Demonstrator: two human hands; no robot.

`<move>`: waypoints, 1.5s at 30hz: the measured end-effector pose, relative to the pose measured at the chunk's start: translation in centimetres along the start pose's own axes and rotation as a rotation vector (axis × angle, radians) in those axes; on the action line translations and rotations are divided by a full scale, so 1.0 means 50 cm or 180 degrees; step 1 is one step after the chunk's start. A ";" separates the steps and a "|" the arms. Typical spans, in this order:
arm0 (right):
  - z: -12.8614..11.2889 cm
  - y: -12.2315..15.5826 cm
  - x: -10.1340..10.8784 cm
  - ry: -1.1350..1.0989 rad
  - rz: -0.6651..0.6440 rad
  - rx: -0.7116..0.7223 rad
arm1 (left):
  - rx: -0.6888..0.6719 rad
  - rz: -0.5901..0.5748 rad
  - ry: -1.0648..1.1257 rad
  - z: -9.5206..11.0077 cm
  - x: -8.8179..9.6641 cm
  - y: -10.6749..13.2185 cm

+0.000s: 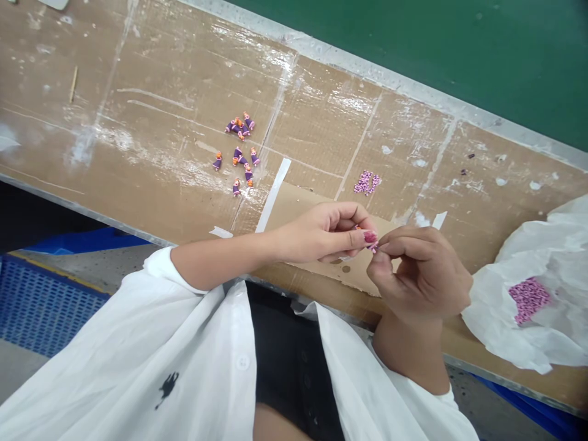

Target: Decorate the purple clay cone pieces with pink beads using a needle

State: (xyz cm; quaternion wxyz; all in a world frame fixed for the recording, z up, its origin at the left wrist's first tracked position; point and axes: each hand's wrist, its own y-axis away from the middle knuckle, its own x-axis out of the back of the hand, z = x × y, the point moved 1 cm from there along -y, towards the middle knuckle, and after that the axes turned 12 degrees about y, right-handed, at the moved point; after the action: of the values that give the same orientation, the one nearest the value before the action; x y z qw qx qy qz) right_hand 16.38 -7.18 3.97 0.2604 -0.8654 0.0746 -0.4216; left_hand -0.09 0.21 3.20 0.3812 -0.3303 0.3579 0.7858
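Note:
Between the thumb and fingers of my left hand (328, 233) is a small figurine (373, 247), mostly covered; a bit of orange and a pink-purple end peek out. My right hand (420, 269) is closed in a pinch right at that end, and whatever its fingertips hold is too small to make out. Both hands are above a cardboard sheet (298, 205) on the table. Up and to the left lie several similar figurines (239, 156) with orange hair and purple dresses. A small pile of pink-purple pieces (366, 182) lies just beyond my hands.
At the right, crumpled white paper (496, 318) holds a heap of pink-purple pieces (529, 300). White tape strips (273, 195) lie by the cardboard sheet. Two dark bits (463, 172) are at the upper right, and a thin stick (73, 84) is at the far left. A blue crate (50, 306) stands below the table edge.

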 end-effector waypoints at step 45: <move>0.002 0.003 -0.018 -0.0357 0.0383 -0.0036 | -0.0571 -0.0426 0.0064 -0.012 -0.004 0.000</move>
State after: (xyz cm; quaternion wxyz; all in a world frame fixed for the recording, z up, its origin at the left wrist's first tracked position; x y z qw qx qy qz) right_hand 15.93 -6.94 3.23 0.2842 -0.8830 0.1141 -0.3556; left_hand 0.13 -0.35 3.03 0.3981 -0.3941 0.2672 0.7841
